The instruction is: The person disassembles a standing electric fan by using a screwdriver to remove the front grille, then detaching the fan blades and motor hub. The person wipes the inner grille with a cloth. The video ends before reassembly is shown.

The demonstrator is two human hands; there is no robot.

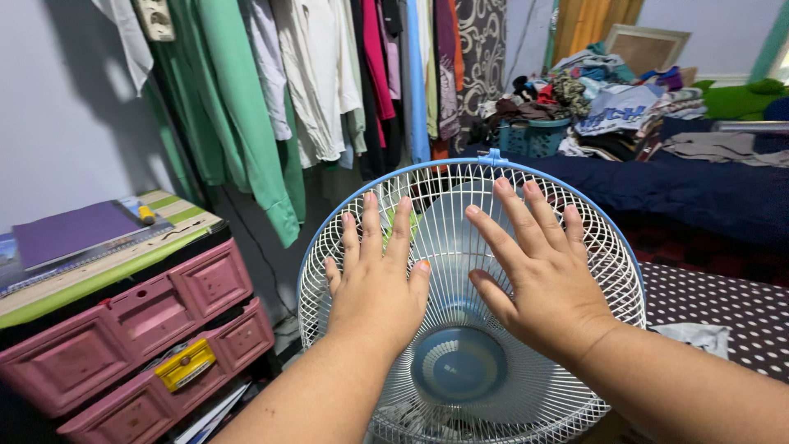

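Note:
A round electric fan with a white wire grille (608, 271) and a light blue rim (493, 160) faces up toward me in the middle of the head view. Its blue hub (458, 366) sits low in the centre. My left hand (376, 279) lies flat on the left half of the grille, fingers spread and pointing away. My right hand (538, 267) lies flat on the right half, fingers also spread. Neither hand grips anything. The blades behind the grille are only dimly visible.
A pink plastic drawer unit (156, 329) stands at the left, with a purple notebook (70, 232) on its top. Clothes (312, 82) hang along the back wall. A bed with dark blue bedding (699, 193) and a pile of laundry (608, 107) fills the right.

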